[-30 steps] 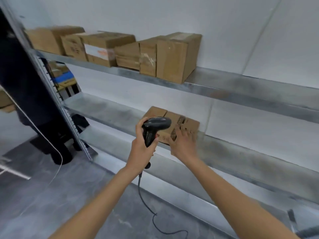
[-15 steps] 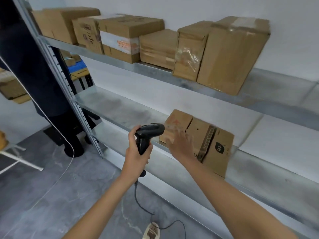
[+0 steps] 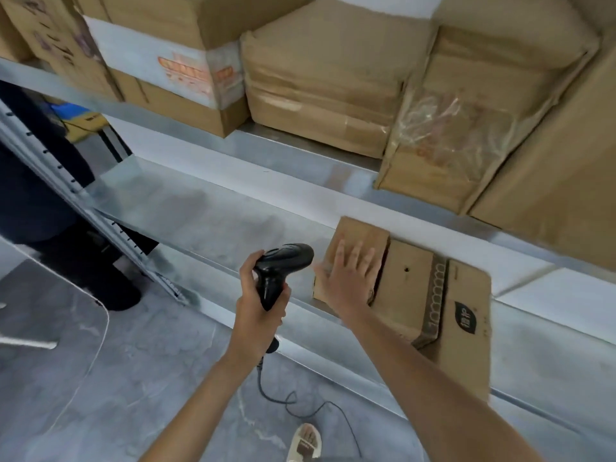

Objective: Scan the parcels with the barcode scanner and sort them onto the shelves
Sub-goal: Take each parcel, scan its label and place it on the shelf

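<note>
Already several boxes (image 3: 320, 91) stand on the upper shelf (image 3: 300, 151), so much sorting looks done. Left of the small box (image 3: 358, 243), the left hand (image 3: 258, 315) grips the scanner (image 3: 280, 271). The right hand (image 3: 350, 278) lies spread and flat on this box, on the middle shelf (image 3: 206, 221).

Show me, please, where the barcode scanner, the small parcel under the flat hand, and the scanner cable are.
barcode scanner (image 3: 286, 260): head view, on its black head.
small parcel (image 3: 361, 231): head view, on its top face.
scanner cable (image 3: 273, 396): head view, on its loop above the floor.
</note>
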